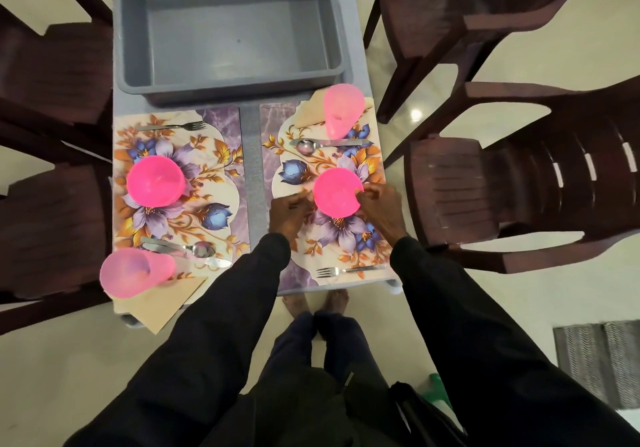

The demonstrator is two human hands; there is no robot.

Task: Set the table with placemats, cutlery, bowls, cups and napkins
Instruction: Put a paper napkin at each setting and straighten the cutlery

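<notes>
The left hand [289, 213] pinched the pink bowl [337, 192] at its 9 o'clock edge, the right hand [379, 204] at 3 o'clock. The bowl sat on the flowery placemat [332, 235].

A tub [228, 95] sits at the far end of the table [250, 156]. Before it lie two mats side by side. On the left mat [214, 176]: a left bowl [155, 180] in the middle, a left fork [171, 126] behind it, a left spoon [194, 248] and left knife [207, 261] before it, and a left cup [135, 272] on a left napkin [166, 303] at the near left corner. On the right mat [346, 239]: a right bowl [337, 192] between the left hand [289, 211] and right hand [379, 204], which hold its rim, a right spoon [306, 145] behind it, a right cup [343, 109] on a right napkin [308, 116] farther back, and a right fork [343, 270] at the near edge.
</notes>
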